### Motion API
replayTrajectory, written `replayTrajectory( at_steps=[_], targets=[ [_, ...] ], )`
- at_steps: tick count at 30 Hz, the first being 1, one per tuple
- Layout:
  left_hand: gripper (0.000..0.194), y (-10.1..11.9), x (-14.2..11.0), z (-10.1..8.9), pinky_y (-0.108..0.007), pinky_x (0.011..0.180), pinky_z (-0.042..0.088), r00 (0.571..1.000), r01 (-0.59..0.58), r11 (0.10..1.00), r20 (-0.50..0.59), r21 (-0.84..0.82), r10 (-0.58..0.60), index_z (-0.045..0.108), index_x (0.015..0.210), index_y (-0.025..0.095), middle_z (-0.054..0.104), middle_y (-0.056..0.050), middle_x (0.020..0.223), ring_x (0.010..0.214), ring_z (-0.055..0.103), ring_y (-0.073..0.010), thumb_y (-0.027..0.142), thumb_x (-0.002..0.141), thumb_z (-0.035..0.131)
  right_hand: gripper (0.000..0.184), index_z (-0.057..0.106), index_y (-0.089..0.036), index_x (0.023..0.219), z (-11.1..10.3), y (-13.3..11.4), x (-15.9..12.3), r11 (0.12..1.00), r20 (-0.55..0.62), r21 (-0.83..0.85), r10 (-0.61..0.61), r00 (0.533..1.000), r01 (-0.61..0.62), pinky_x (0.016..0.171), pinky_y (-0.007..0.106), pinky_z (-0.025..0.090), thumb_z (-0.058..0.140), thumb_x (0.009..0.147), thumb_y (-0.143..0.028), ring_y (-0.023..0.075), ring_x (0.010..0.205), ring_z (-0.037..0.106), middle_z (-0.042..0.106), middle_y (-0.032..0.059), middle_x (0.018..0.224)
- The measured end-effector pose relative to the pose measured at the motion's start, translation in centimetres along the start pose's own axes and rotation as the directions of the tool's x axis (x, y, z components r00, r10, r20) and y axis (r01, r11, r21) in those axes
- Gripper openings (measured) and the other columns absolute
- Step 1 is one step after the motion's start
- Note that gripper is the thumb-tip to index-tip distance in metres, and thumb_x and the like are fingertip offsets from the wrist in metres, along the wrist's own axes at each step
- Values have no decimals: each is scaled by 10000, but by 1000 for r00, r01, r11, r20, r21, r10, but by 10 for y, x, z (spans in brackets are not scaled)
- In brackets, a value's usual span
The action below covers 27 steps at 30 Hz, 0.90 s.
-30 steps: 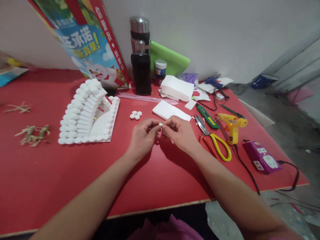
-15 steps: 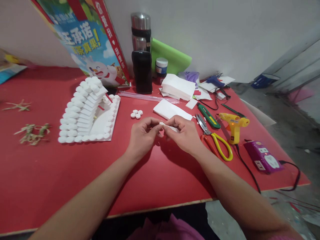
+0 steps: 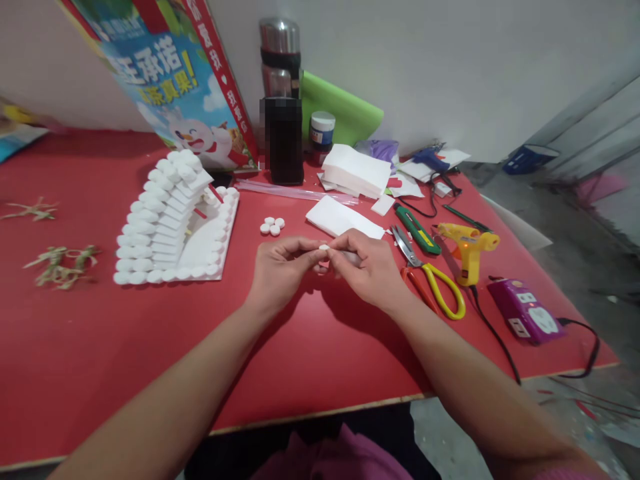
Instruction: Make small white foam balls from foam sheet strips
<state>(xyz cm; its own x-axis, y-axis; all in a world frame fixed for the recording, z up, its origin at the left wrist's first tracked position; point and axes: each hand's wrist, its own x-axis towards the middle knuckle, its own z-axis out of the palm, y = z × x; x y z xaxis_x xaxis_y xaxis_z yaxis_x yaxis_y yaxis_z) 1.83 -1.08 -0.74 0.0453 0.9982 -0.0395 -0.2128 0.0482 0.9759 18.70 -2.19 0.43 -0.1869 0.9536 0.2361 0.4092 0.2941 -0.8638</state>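
Between the fingertips of both hands is a small white paper piece (image 3: 324,247), mostly covered, so its full shape is hidden. My left hand (image 3: 280,270) pinches it from the left with thumb and forefinger. From the other side, my right hand (image 3: 367,267) closes its fingers on the same piece. Several small white discs (image 3: 271,228) lie just beyond my left hand. Farther left stands a white model (image 3: 165,223) with a curved flight of steps edged by rows of such discs. A folded white sheet (image 3: 343,217) lies right behind my hands.
Right of my hands are scissors (image 3: 423,267), a green cutter (image 3: 416,229), a yellow glue gun (image 3: 469,247) and a purple power box (image 3: 525,310) with cords. A flask (image 3: 280,40), black phone-like object (image 3: 287,143) and jar (image 3: 321,130) stand behind. Straw figures (image 3: 63,263) lie left.
My hands stay together at almost the same spot. The white strip that showed along my right fingers is now less visible, and the small white end sits between the fingertips. The view shifts slightly.
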Motion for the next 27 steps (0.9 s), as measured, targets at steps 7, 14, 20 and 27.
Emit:
replayTrajectory(
  at_steps=[7, 14, 20, 27],
  targets=[
    [165, -1, 4, -6, -296, 660, 622, 995, -5, 998, 101, 58, -1, 835, 825, 168, 779, -52, 719, 672, 732, -184, 311, 754, 877, 129, 643, -222, 864, -7, 3, 5, 991, 59, 93, 90, 994, -96, 633, 311, 511, 651, 949, -320, 164, 620, 677, 738, 7, 751],
    [240, 2, 7, -11, -309, 570, 618, 981, 16, 995, 192, 99, -35, 843, 878, 154, 784, -82, 756, 673, 726, -214, 372, 784, 870, 138, 669, -198, 863, -16, 2, 9, 984, 102, 134, 103, 989, -116, 646, 290, 517, 664, 940, -312, 148, 624, 693, 749, 3, 753],
    [205, 1, 2, -7, -301, 673, 638, 982, -74, 992, 181, 104, 55, 809, 911, 163, 777, -55, 724, 693, 743, -195, 354, 844, 839, 140, 676, -199, 825, -10, 4, 6, 996, -53, -65, 54, 997, -58, 605, 270, 437, 690, 901, -315, 142, 648, 627, 719, -3, 737],
    [171, 2, -2, -4, -301, 675, 639, 984, -107, 993, 147, 40, 100, 766, 831, 162, 765, -29, 691, 645, 747, -185, 285, 788, 877, 105, 677, -209, 850, -10, 0, 1, 990, -38, -118, -87, 995, 82, 579, 266, 403, 652, 912, -290, 142, 620, 588, 719, 3, 733]
  ],
)
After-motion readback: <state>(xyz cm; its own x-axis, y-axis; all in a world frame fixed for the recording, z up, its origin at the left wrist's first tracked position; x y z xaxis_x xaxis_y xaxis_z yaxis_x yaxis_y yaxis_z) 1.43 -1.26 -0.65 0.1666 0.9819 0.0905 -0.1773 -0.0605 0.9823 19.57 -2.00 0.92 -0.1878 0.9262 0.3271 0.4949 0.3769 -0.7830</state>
